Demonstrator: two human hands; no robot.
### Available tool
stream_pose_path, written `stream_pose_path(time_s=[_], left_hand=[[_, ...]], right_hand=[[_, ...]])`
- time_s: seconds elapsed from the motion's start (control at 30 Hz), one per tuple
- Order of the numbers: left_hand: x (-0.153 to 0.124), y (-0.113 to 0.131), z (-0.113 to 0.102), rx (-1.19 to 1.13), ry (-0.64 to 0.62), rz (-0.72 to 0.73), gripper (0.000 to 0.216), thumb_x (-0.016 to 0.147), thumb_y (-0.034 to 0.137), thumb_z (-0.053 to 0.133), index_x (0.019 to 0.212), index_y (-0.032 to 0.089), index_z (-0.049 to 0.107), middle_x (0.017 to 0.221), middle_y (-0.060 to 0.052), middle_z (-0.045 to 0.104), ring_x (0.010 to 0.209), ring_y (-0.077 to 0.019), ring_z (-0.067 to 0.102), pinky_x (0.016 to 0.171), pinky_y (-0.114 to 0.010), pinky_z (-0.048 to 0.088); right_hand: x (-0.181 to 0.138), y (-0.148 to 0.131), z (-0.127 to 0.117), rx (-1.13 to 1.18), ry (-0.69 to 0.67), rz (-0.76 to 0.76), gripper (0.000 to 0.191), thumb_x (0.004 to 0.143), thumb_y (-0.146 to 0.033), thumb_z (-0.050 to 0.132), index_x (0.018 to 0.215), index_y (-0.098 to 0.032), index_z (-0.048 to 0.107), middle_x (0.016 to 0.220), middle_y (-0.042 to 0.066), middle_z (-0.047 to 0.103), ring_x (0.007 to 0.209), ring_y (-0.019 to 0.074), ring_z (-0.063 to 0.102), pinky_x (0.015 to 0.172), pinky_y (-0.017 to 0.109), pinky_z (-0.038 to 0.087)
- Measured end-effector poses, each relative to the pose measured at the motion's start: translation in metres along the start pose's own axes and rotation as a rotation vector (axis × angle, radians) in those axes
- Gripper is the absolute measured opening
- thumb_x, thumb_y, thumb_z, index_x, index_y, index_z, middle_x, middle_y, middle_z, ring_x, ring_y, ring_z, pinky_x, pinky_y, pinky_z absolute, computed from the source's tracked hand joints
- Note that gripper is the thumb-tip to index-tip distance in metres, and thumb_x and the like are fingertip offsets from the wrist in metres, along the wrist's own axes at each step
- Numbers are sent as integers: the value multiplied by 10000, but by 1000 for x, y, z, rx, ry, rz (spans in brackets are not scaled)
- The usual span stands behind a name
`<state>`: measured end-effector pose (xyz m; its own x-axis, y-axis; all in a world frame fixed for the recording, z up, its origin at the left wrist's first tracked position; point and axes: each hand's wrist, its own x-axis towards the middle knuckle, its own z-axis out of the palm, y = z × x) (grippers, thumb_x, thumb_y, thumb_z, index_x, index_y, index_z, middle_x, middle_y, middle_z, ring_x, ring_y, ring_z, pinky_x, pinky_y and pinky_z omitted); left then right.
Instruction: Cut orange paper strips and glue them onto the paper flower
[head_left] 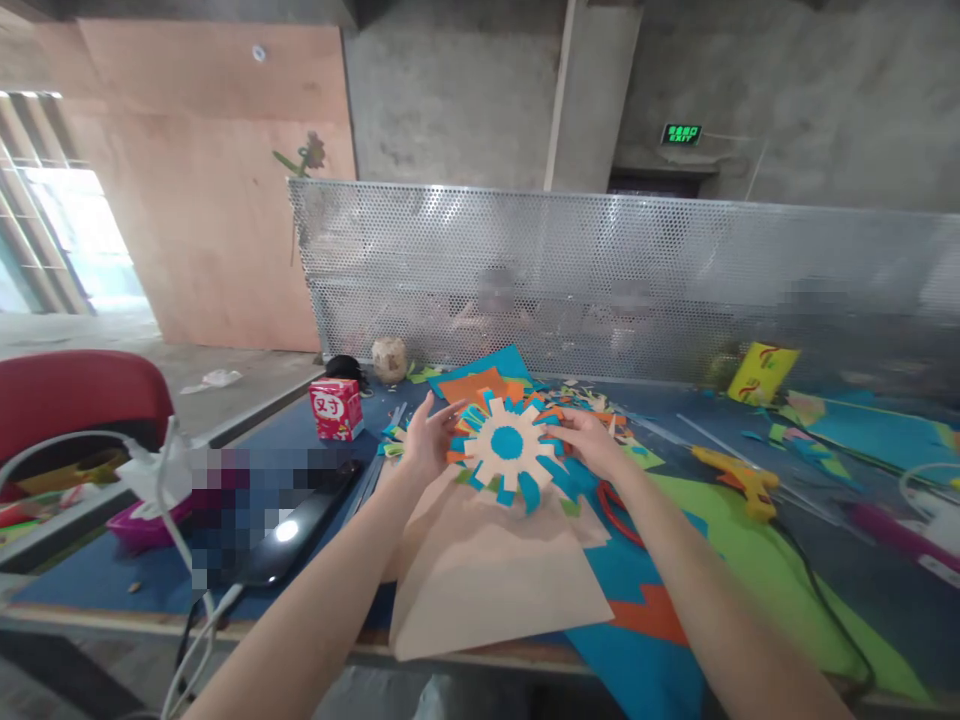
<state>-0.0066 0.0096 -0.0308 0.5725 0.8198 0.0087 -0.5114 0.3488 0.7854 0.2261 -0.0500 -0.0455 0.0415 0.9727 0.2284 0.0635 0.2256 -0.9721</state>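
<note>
Between my two hands is a round flower-shaped cutout (pixel 478 447), its cream ring fringed with square petals over blue, orange and green layers. A blue disc (pixel 507 443) sits at its centre, and a curled blue strip hangs from the lower edge. My left hand (pixel 430 440) grips the left rim, fingers partly behind it. On the opposite rim, my right hand (pixel 591 442) pinches the petals. Below the cutout lies a large cream sheet (pixel 499 590), felt-like in look. Red-handled scissors (pixel 619 515) lie partly hidden beside my right forearm.
A yellow glue gun (pixel 739 480) rests at right near a green sheet (pixel 720 560). Colored scraps (pixel 577 395) lie behind the hands. At left are a red box (pixel 336 408) and a phone (pixel 300 530) with cables. A perforated metal screen (pixel 600 290) borders the table's back.
</note>
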Motion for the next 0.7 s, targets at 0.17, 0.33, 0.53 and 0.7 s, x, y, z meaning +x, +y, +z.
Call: stream_pose_path(time_s=[0.17, 0.33, 0.53, 0.7], left_hand=[[3, 3, 3, 17, 139, 154, 341, 778, 354, 401, 981, 128, 557, 1002, -116, 615, 701, -171, 609, 599, -285, 477], [7, 7, 1, -12, 174, 243, 267, 781, 222, 397, 985, 118, 534, 1183, -139, 514, 980, -209, 558, 704, -270, 471], [8, 10, 2, 40, 145, 253, 295, 778, 223, 416, 1028, 117, 531, 1215, -128, 496, 1048, -205, 519, 729, -246, 469], [9, 15, 1, 46, 118, 290, 291, 775, 197, 388, 1006, 110, 543, 1184, -131, 520, 997, -197, 550, 758, -263, 461]], right_hand=[[-6, -5, 1, -97, 5, -23, 326, 627, -329, 640, 909, -170, 600, 734, 30, 650, 508, 116, 579, 394, 209, 459], [-8, -10, 9, -217, 70, -105, 270, 652, -323, 605, 874, -169, 607, 768, 41, 644, 627, 169, 618, 368, 209, 464], [-7, -10, 12, -278, 126, -145, 261, 662, -320, 583, 873, -172, 621, 712, 33, 633, 657, 192, 623, 386, 230, 486], [-8, -14, 11, -265, 172, -148, 265, 657, -349, 580, 847, -170, 631, 716, 19, 634, 509, 128, 576, 403, 240, 490]])
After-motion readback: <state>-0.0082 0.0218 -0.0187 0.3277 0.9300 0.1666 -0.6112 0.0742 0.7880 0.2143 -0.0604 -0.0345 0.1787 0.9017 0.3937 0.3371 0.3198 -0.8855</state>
